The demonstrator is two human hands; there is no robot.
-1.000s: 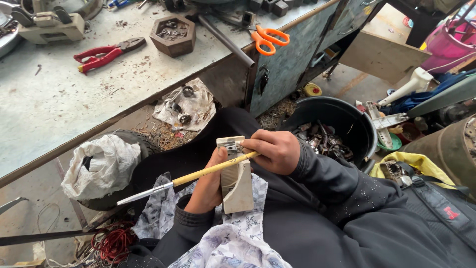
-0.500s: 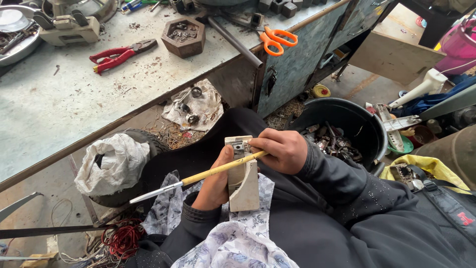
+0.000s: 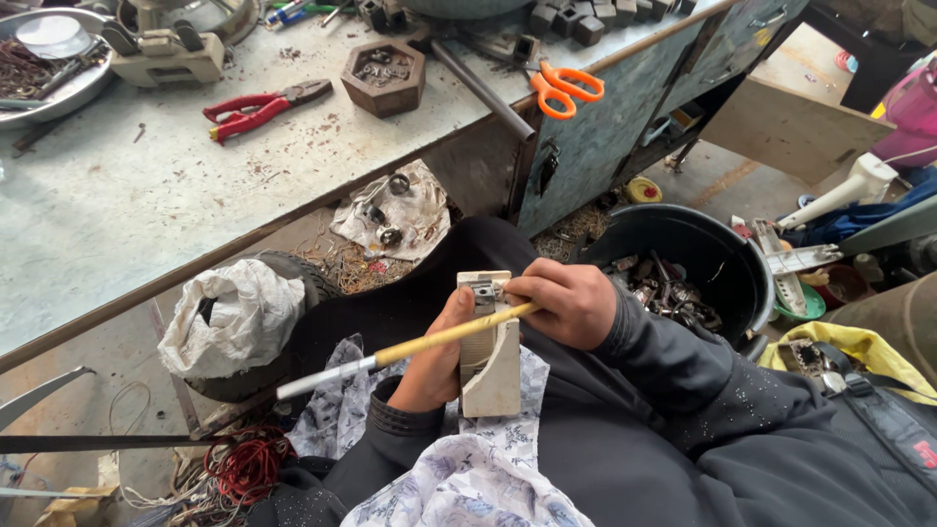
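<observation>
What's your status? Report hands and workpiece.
Left hand grips white plastic part upright on lap. Right hand holds yellow-handled tool across its metal top. Nothing in the way.

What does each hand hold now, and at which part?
The left hand grips the white plastic part by its left side. The right hand holds the yellow-handled screwdriver at the handle end.

No packages, labels, signs or screens in view.

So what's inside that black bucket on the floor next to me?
The black bucket holds a heap of small dark metal scrap parts. The right hand and sleeve cover its near left side; deeper contents are hidden.
</observation>
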